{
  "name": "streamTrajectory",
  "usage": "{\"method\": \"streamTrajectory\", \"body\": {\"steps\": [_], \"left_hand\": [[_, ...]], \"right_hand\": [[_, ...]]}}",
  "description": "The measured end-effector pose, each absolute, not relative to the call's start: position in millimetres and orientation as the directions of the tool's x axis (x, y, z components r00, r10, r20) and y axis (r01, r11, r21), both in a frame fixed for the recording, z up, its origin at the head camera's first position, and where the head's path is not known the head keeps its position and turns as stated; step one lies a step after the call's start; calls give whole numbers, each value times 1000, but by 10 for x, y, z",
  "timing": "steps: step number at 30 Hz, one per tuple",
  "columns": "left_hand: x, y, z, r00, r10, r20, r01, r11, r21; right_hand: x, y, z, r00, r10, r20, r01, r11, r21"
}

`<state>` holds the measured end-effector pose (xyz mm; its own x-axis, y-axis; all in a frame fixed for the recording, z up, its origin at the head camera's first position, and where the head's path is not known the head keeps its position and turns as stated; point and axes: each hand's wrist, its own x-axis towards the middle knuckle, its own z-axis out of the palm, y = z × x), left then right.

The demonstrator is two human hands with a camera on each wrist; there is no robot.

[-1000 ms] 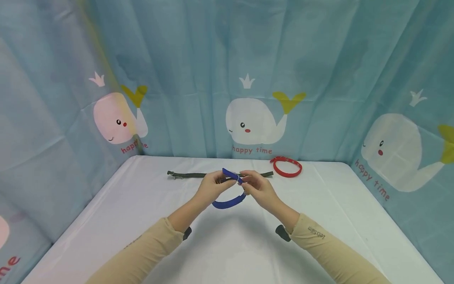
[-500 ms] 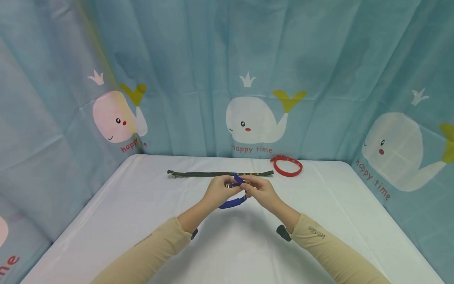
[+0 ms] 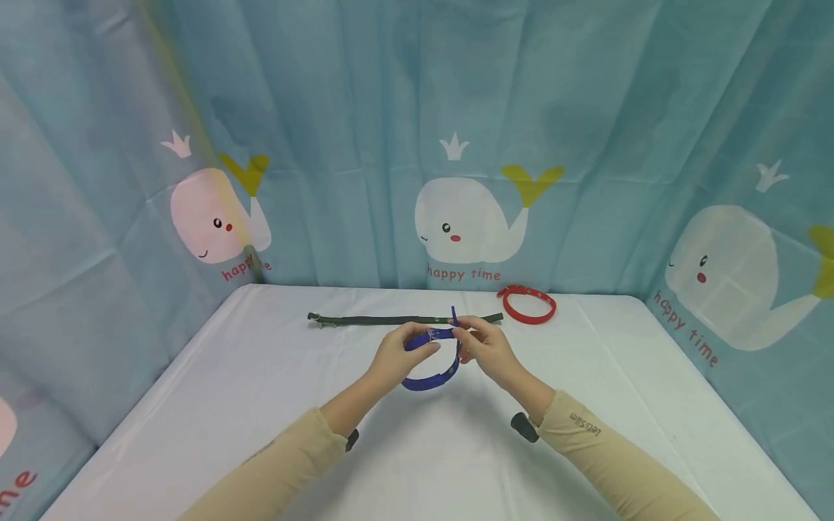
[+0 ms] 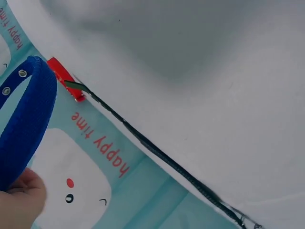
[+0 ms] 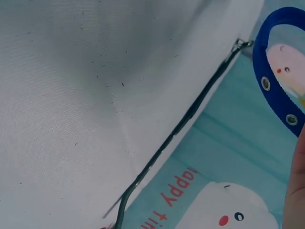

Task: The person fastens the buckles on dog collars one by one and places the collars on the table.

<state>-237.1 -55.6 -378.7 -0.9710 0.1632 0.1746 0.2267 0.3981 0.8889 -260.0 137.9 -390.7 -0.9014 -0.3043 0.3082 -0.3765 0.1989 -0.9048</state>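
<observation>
A blue collar (image 3: 426,383) forms a loop held up over the table between both hands. My left hand (image 3: 391,359) pinches it at the left, beside the metal buckle (image 3: 434,334). On the other side, my right hand (image 3: 490,352) pinches the strap just right of the buckle, and the strap's free tip (image 3: 454,314) sticks up above those fingers. Metal-rimmed holes show along the collar (image 5: 272,93) in the right wrist view. In the left wrist view the blue band (image 4: 35,114) arches above the left fingers (image 4: 28,191).
A dark green collar (image 3: 371,320) lies stretched out across the back of the white table (image 3: 260,376), its buckle end at the left. Right of it sits a red collar (image 3: 529,319) fastened in a ring. A blue curtain (image 3: 352,181) with whale prints surrounds the table.
The strap tip, which leaned to the upper left, now stands upright further right with the right fingers at it. The left hand has shifted slightly right, and the strap and buckle between the hands show more.
</observation>
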Motion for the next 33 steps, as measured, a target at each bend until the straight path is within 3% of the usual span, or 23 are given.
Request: {"method": "streamTrajectory", "body": {"steps": [8,15,25,33], "left_hand": [[-2372,-591,-3883,-966,166,197,240,299,924],[-2350,-569,-3911,-960,216,180,244,324,914],[-2374,-589,-3864,-956,253,150,235,346,908],[-2378,-591,-3871,-957,270,104,206,385,899]], "right_hand": [[-2574,1360,-3915,-918,-258,300,-364,251,-897],[-2561,1342,-3892,-940,-173,295,-328,213,-920],[-2573,1319,-3869,-911,-260,321,-372,179,-911],[-2561,1292,-3862,-919,-244,310,-354,164,-921]]}}
